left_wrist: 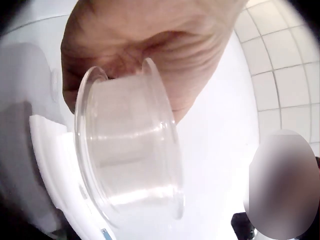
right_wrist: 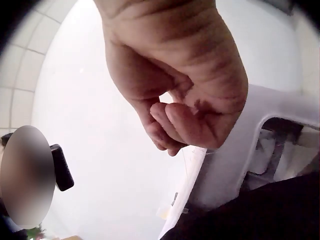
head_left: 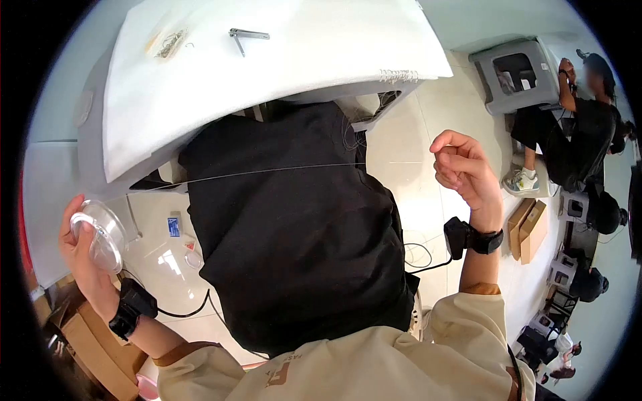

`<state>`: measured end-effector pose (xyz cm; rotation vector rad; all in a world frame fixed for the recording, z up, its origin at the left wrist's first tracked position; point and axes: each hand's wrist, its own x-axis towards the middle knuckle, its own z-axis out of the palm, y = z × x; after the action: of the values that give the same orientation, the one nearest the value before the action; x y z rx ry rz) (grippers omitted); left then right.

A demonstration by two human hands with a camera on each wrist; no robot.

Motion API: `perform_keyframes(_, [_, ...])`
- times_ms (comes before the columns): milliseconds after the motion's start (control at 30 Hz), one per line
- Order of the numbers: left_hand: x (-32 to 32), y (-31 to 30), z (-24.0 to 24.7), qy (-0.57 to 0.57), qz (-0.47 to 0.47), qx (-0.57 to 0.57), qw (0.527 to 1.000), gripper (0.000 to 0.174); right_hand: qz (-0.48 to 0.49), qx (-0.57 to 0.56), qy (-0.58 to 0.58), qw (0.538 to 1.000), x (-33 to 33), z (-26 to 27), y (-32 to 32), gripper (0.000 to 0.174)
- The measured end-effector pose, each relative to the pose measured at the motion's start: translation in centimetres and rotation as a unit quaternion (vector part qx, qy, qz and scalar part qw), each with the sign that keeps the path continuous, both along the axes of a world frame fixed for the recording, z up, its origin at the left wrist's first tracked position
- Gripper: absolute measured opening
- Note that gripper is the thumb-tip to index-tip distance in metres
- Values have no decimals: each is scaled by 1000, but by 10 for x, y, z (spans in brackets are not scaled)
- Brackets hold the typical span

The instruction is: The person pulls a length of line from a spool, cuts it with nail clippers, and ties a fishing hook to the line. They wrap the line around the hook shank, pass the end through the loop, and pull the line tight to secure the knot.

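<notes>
Left hand (head_left: 81,248), 9 o'clock in the head view: fingers and thumb curled round a clear plastic spool (head_left: 101,234) wound with glassy thread. It is held up beside the lap, off any surface.

Right hand (head_left: 463,170), 3 o'clock: fingertips (right_wrist: 167,122) bunched tight against the thumb, apparently pinching the end of a thin clear line (head_left: 267,171). The line is too fine to show in the wrist view, so the pinch is inferred. The line runs taut from spool to right hand, crossing a black cloth (head_left: 294,240) over the lap.

Judgement: the step is drawing line off the spool. It goes best with a loose cradle on the left so the spool can turn, a firm pinch on the right, and a level, steady pull clear of the cloth.

Count: spool, one; line, one strand; hands, two. At 12 o'clock lies one white foam board (head_left: 267,80), carrying one metal clipper-like tool (head_left: 247,35) and one small heap of metal bits (head_left: 170,43).
</notes>
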<state>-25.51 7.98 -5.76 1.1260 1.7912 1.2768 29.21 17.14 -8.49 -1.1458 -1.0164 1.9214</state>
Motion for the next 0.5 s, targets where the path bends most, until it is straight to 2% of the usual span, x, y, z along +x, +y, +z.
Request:
perform_keyframes(133, [-9, -3, 0, 0, 1, 0, 1000, 42, 3, -14, -4, 1000, 8, -2, -4, 13])
perform_keyframes(200, [-13, -7, 1, 4, -42, -29, 999, 45, 1, -19, -25, 999, 9, 0, -5, 12])
perform_keyframes(333, [-4, -9, 1, 65, -180, -86, 978, 51, -5, 29, -259, 965, 19, -1, -8, 10])
perform_keyframes(367, [5, -13, -1, 81, -177, -123, 973, 53, -9, 38, -303, 952, 24, -2, -11, 10])
perform_keyframes(467, [34, -12, -6, 44, -250, -165, 953, 54, 2, 44, -431, 901, 46, -10, -17, 12])
perform_keyframes(500, [49, -10, -6, 8, -254, -163, 953, 55, 33, 81, -468, 879, 57, -16, -18, 13])
